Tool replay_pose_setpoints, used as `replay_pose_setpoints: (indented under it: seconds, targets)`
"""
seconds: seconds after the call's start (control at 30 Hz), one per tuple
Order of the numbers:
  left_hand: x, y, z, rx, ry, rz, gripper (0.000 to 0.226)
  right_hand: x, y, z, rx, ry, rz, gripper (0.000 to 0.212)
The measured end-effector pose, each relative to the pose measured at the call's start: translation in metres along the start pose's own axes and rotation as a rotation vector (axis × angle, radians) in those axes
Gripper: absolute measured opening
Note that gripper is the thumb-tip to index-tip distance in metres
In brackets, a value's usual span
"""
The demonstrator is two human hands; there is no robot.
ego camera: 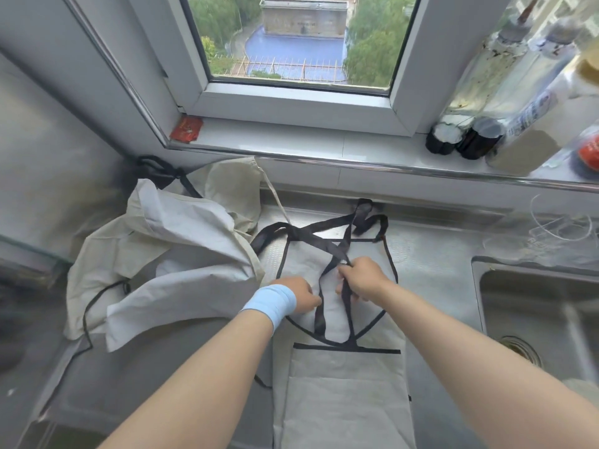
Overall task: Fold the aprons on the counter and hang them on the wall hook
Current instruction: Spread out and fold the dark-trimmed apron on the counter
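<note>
Stainless-steel counter (437, 264) runs below a white-framed window (301, 92), with a steel sink basin (534, 319) set into its right end. Largest item on the counter: a heap of crumpled cream cloth aprons (168, 254), piled at the left against the grey wall and partly hanging over the counter's front edge. Just right of the heap, and touching it, you have a pale grey apron with black trim (346, 384) laid flat, its bib toward the window and its skirt toward you.

Black fabric straps (324, 244) cross over the bib and loop out toward the back edge of the counter. Your right hand (363, 278) is closed on one of these straps above the middle of the bib; the strap passes through the fist and trails down toward the waistband. Your left hand (299, 294), with a light blue band (272, 303) round the wrist, rests on the bib's left side, fingertips pinched on a neighbouring strap.

On the sill at the right stand several clear bottles (505, 102). A small red packet (187, 128) lies in the sill's left corner.
</note>
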State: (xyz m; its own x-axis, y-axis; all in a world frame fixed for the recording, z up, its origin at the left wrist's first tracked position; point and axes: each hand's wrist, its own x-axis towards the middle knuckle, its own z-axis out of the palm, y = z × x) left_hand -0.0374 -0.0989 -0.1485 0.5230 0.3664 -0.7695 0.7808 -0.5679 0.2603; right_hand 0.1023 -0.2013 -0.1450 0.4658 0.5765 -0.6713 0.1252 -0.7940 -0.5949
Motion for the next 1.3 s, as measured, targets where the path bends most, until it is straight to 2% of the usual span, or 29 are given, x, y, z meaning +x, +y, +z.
replay_pose_setpoints:
  seconds: [0.07,0.17,0.2,0.27,0.3,0.33,0.43,0.5,0.57,0.63,0.73,0.87,0.97,1.07,1.1,1.2,1.3]
  targets:
    - [0.003,0.005,0.004,-0.122,0.01,0.008,0.03,0.002,0.004,-0.005,0.089,0.059,0.026,0.025]
    - [0.007,0.01,0.007,-0.19,0.151,0.049,0.019,0.006,0.011,-0.01,0.296,0.206,0.095,0.019]
    - [0.006,0.011,0.005,-0.192,0.211,0.053,0.014,0.007,0.013,-0.011,0.305,0.282,0.111,0.034]
    - [0.004,0.009,0.001,-0.235,0.252,0.069,0.009,0.002,0.015,-0.011,0.176,0.371,0.063,0.071]
    - [0.001,0.007,-0.001,-0.25,0.253,0.075,0.019,-0.003,0.016,-0.007,0.083,0.399,-0.012,0.079]
    - [-0.004,0.004,-0.005,-0.242,0.251,0.071,0.024,-0.01,0.015,-0.001,-0.025,0.438,-0.124,0.079]
    - [-0.021,-0.01,-0.013,-0.166,0.243,0.035,0.02,-0.027,0.006,0.024,-0.412,0.583,-0.545,0.045]
    - [-0.033,-0.021,-0.011,-0.142,0.177,0.002,0.018,-0.039,-0.003,0.045,-0.526,0.376,-0.642,0.021]
    - [-0.047,-0.029,-0.005,-0.12,0.091,-0.061,0.02,-0.046,-0.008,0.071,-0.653,0.113,-0.542,0.031]
    - [-0.057,-0.039,0.004,-0.06,0.035,-0.141,0.024,-0.049,-0.008,0.093,-0.745,0.022,-0.448,0.045]
    - [-0.071,-0.057,0.024,-0.033,0.025,-0.256,0.029,-0.049,-0.003,0.107,-0.691,-0.049,-0.371,0.026]
    - [-0.084,-0.075,0.043,-0.096,-0.002,-0.302,0.029,-0.048,0.009,0.094,-0.491,-0.022,-0.252,0.015]
    - [-0.086,-0.075,0.044,-0.137,0.072,-0.245,0.03,-0.045,0.018,0.082,-0.328,0.033,-0.238,0.016]
    - [-0.089,-0.06,0.044,-0.091,0.177,-0.133,0.029,-0.061,0.019,0.076,-0.25,0.044,-0.299,0.047]
    - [-0.09,-0.053,0.045,-0.089,0.195,-0.089,0.028,-0.067,0.02,0.075,-0.238,0.089,-0.341,0.05]
    - [-0.101,-0.032,0.057,-0.077,0.22,0.042,0.025,-0.092,0.034,0.077,-0.212,0.248,-0.456,0.039]
    - [-0.112,-0.016,0.081,-0.054,0.21,0.178,0.02,-0.124,0.06,0.076,-0.338,0.274,-0.478,0.022]
